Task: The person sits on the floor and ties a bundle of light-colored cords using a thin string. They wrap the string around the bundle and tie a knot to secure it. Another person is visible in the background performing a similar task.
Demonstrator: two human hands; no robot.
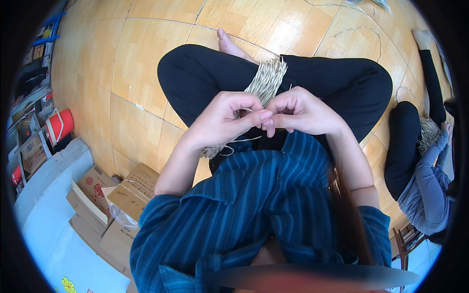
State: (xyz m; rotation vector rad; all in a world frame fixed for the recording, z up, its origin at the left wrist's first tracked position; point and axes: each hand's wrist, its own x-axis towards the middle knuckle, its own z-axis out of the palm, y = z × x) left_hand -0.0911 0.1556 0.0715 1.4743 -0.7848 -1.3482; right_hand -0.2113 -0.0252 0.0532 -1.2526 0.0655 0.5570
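A bundle of pale, twisted straw cord (pixel 267 80) lies across my lap, its far end between my crossed legs. Its near end (pixel 211 152) shows below my left wrist, with loose strands sticking out. Over the bundle, my left hand (pixel 235 116) is closed, thumb and fingers curled round a thin strand of the cord. My right hand (pixel 300 113) meets it, thumb and fingertips pinched together and touching the left thumb tip. Whatever sits between the right fingertips is too small to make out. Both hands hide the bundle's middle.
I sit on a tan tiled floor (pixel 141 73). Another person (pixel 427 180) sits at the right with a similar bundle (pixel 429 134). Cardboard boxes (pixel 134 190) stand at my left, near shelves holding a red container (pixel 59 126). Loose strands (pixel 364 28) lie at the far right.
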